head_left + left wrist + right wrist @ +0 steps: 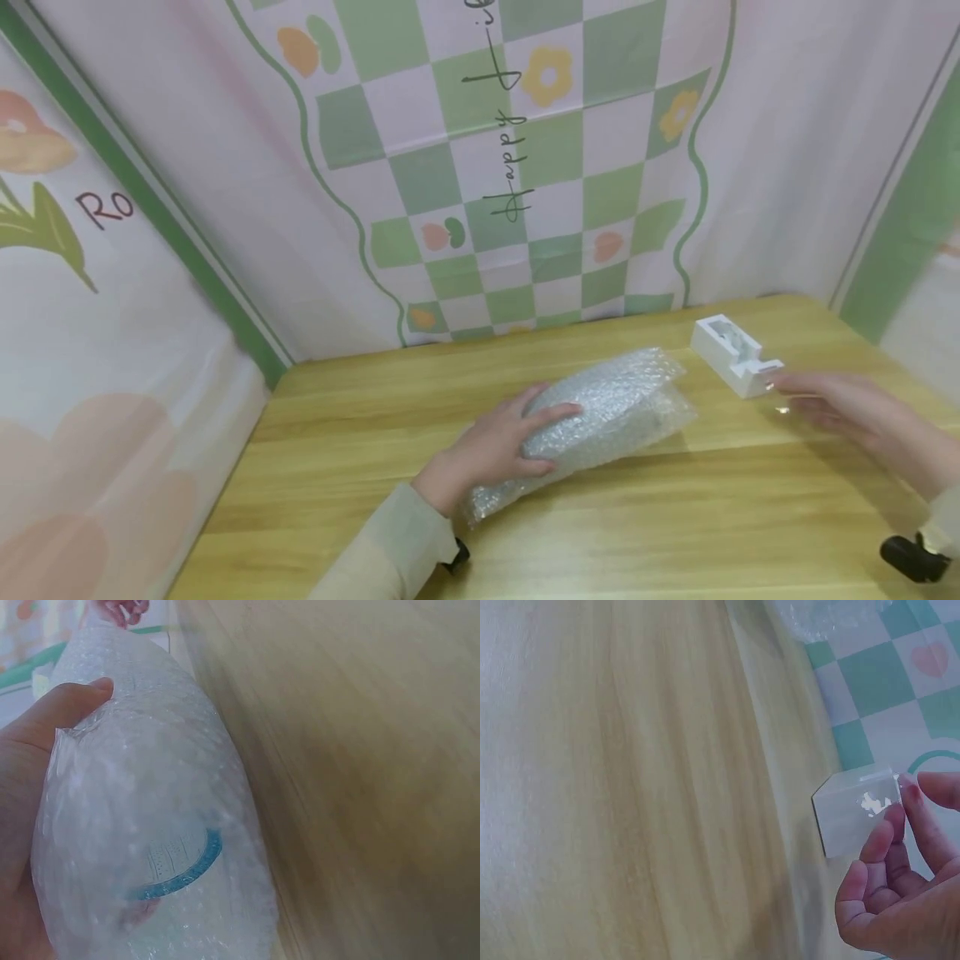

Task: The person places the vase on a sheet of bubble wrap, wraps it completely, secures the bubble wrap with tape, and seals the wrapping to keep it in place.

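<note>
A bundle of bubble wrap [600, 408] lies slantwise on the wooden table. My left hand [498, 442] grips its near left end, fingers spread over the top; in the left wrist view the thumb presses on the bubble wrap [150, 787]. Through the plastic shows a blue curved band [184, 877] with fine markings beside it; what it belongs to cannot be told. To the right stands a white tape dispenser [731, 354]. At its front end my right hand [862, 412] pinches a glossy bit of clear tape [874, 802] between thumb and forefinger.
The wooden table [360, 500] ends at a patterned cloth [480, 167] hanging behind it. More printed cloth hangs at the left and right. Dark straps show at both wrists.
</note>
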The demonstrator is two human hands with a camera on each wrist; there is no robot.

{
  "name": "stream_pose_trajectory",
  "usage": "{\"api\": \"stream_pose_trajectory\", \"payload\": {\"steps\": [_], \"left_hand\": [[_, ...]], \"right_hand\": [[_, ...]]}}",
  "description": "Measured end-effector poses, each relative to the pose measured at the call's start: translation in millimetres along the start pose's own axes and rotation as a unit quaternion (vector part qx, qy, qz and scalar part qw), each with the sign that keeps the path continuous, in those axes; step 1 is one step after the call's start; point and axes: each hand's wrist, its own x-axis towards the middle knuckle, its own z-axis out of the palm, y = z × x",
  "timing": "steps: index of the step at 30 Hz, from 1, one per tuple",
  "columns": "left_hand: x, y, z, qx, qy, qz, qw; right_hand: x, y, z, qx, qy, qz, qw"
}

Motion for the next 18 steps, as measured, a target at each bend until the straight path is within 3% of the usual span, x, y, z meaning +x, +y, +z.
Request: {"api": "stream_pose_trajectory", "payload": {"steps": [8, 18], "left_hand": [[2.4, -1.6, 3.4, 0.004, 0.002, 0.005, 1.0000], [1.1, -3.0, 3.1, -0.006, 0.003, 0.002, 1.0000]], "right_hand": [[-2.6, -14, 1, -0.059, -0.019, -0.032, 0.9976], [-15.3, -54, 37, -0.035, -0.030, -0.051, 0.9976]]}}
